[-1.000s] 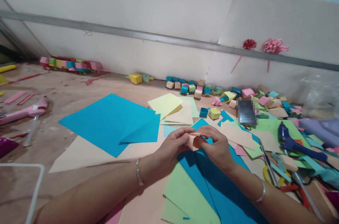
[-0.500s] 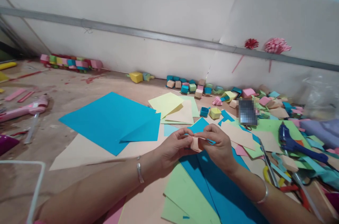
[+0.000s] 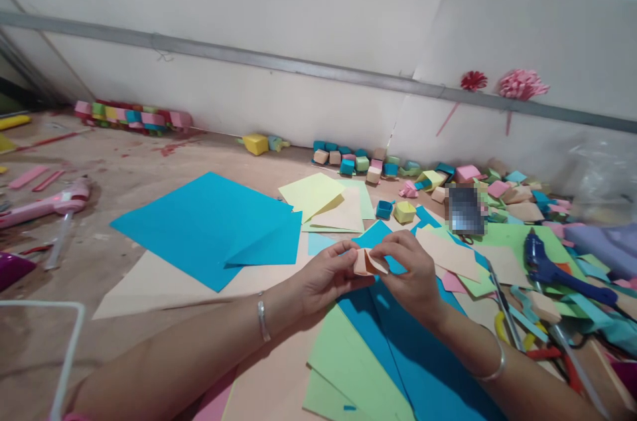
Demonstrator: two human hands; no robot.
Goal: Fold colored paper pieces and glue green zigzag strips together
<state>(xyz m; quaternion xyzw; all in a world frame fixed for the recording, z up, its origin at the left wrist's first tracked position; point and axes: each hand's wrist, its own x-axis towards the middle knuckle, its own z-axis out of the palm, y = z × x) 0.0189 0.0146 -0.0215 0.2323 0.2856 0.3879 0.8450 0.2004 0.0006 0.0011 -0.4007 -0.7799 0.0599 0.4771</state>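
A small peach paper box (image 3: 362,263), partly folded with one flap standing out, is held between both hands above the blue paper sheets (image 3: 393,341). My left hand (image 3: 323,278) pinches its left side between thumb and fingers. At the opposite side, my right hand (image 3: 411,275) grips the flap with thumb and forefinger. Green paper sheets (image 3: 348,361) lie below the hands. Just beyond them stand a small blue paper box (image 3: 384,210) and a yellow paper box (image 3: 405,212).
A large blue sheet (image 3: 199,228) lies at left. Rows of small paper boxes (image 3: 348,165) line the wall. On the right are a blue glue gun (image 3: 562,275), scissors (image 3: 507,315) and paper scraps; a pink glue gun (image 3: 54,205) lies far left.
The right hand has drawn the box's flap outward, and the fingers of the two hands are farther apart. More of the folded inside now shows.
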